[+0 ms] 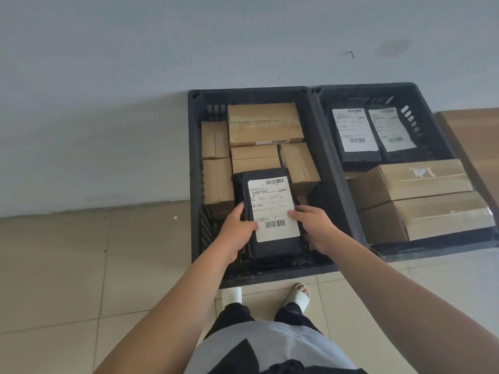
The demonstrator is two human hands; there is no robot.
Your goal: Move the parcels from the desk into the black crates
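Observation:
Two black crates stand side by side on the floor against the wall. Over the near half of the left crate [194, 163] I hold a black bagged parcel [270, 252] with a white barcode label. My left hand [237, 228] grips its left edge, thumb on the label. My right hand [316, 228] grips its right edge. Behind the parcel, several brown cardboard boxes [264, 124] fill the left crate. The right crate [421, 103] holds two black labelled parcels [359, 155] at the back and cardboard boxes [424, 179] in front.
A pale wall [135, 103] rises directly behind the crates. A wooden surface [469, 130] edges in at the far right. Beige floor tiles [81, 265] spread to the left, and my feet in white slippers [298, 295] stand just before the left crate.

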